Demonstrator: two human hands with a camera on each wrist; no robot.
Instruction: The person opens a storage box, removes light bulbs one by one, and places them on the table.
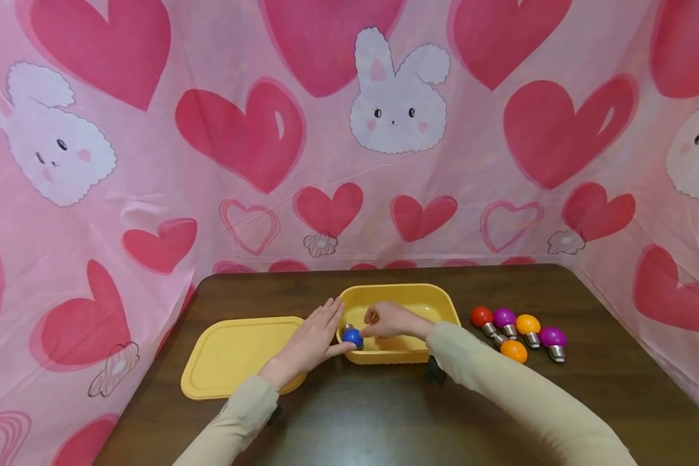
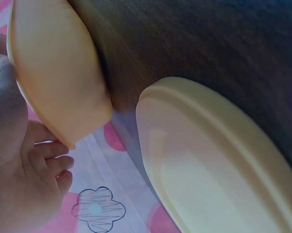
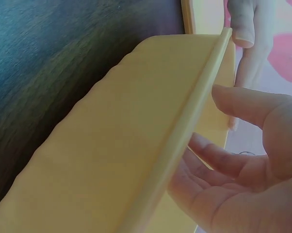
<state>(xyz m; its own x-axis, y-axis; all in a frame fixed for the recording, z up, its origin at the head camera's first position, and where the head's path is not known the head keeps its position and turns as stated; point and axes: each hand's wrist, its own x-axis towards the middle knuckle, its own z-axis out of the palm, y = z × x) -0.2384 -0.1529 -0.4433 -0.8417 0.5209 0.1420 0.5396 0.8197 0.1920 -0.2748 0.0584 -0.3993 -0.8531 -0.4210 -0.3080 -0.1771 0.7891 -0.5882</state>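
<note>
A yellow plastic box (image 1: 402, 355) stands on the table with a blue light bulb (image 1: 352, 337) inside at its left end. The bulb's metal base points away from me. My left hand (image 1: 313, 336) rests against the box's left rim with fingers extended, its thumb near the bulb. My right hand (image 1: 393, 320) reaches into the box just right of the bulb. In the right wrist view, that hand's thumb and loosely bent fingers (image 3: 209, 160) are apart, with nothing visible between them. The box wall hides the bulb from both wrist views.
A yellow lid (image 1: 233, 356) lies left of the box, partly under my left forearm. Several bulbs lie right of the box, among them a red bulb (image 1: 481, 316), a purple bulb (image 1: 553, 336) and an orange bulb (image 1: 514, 351). A pink printed cloth (image 1: 326, 162) hangs behind the table.
</note>
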